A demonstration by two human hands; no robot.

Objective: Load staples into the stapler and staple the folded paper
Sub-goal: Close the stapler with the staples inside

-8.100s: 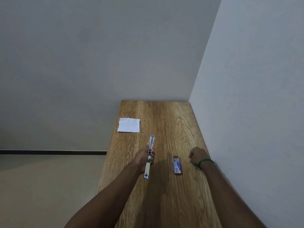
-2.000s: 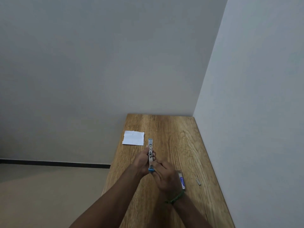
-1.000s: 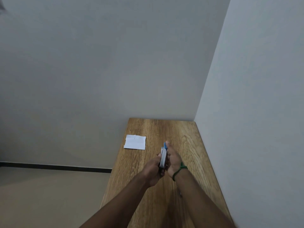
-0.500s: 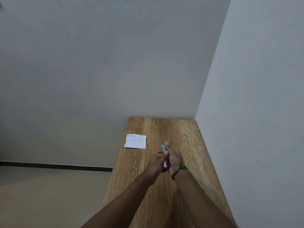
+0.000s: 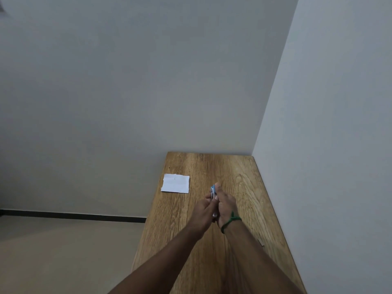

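The small blue and silver stapler (image 5: 212,190) is held above the middle of the wooden table (image 5: 239,181), squeezed between both hands. My left hand (image 5: 202,211) grips it from the left side. My right hand (image 5: 226,203), with a green band at the wrist, grips it from the right, thumb along its top. Only the stapler's far tip and a bit of its near end show between the fingers. The folded white paper (image 5: 175,183) lies flat at the table's left edge, apart from the hands. The staple box is hidden.
A small strip of staples (image 5: 261,242) lies near the table's right edge, beside the white wall. Walls close off the table's far end and right side. Its left edge drops to a beige floor.
Two seconds ago the stapler lay stretched open with my right hand at its near end. Both hands have since closed around it. In the last half second they have barely moved.
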